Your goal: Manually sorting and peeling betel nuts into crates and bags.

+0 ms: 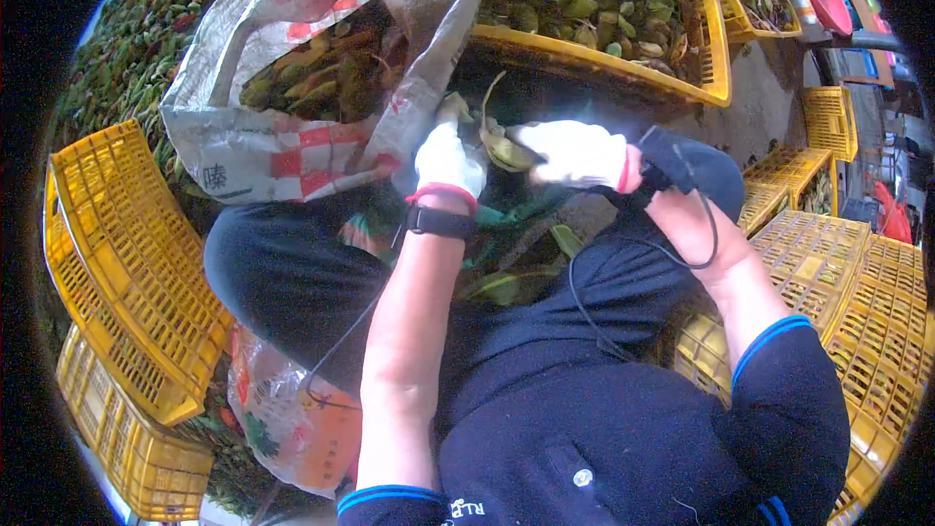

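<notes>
Dark lap [545,380] below; both gloved grips [448,161] [575,154] clamp one pod [502,148], crates crowding.

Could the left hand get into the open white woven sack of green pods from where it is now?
Probably yes. The left hand, in a white glove, sits just below the white woven sack, whose mouth gapes open toward it with nothing between. It is busy, though, holding a green pod with the right hand.

The white-gloved left hand [448,161] and white-gloved right hand [577,154] are overexposed, so their fingers and grip on the olive-green pod [504,148] between them cannot be made out. Behind the pod, the long yellow slatted plastic crate [623,63] is cut off by the top edge. Left of the pod, the grey woven sack [292,151] hides most of its contents.
</notes>
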The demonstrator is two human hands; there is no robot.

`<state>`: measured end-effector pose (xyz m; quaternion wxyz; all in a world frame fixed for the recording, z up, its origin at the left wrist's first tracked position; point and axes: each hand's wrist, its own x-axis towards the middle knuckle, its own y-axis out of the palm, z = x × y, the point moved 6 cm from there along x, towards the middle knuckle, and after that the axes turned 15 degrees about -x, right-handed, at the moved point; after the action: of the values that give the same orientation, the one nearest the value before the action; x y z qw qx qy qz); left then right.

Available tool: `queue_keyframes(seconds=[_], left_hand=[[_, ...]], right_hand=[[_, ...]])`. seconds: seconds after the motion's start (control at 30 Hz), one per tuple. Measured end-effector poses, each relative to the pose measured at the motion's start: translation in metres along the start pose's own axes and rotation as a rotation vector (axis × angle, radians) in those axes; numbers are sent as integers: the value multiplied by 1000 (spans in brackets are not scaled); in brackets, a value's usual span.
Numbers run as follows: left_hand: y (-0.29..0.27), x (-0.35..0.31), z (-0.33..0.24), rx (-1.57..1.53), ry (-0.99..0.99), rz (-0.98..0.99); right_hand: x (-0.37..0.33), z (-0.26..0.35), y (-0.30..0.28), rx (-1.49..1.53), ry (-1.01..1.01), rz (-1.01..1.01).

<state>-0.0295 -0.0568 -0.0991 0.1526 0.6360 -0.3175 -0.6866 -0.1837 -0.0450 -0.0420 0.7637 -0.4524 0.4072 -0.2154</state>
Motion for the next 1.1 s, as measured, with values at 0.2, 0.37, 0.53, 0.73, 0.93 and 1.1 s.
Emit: queue_keyframes(seconds=[0.2, 0.37, 0.53, 0.73, 0.93, 1.1], left_hand=[[3, -5, -29, 600, 215, 273], [35, -30, -27, 886, 349, 470], [32, -28, -32, 1012, 380, 436], [45, -47, -29, 874, 533, 596], [42, -35, -34, 1030, 714, 699], [43, -33, -31, 946, 759, 674]], right_hand=[[14, 8, -23, 41, 55, 97], [16, 15, -53, 325, 25, 181], [21, -20, -32, 746, -55, -47], [17, -19, -15, 1499, 36, 263], [32, -7, -26, 1117, 42, 40], [32, 2, -24, 797, 15, -109]])
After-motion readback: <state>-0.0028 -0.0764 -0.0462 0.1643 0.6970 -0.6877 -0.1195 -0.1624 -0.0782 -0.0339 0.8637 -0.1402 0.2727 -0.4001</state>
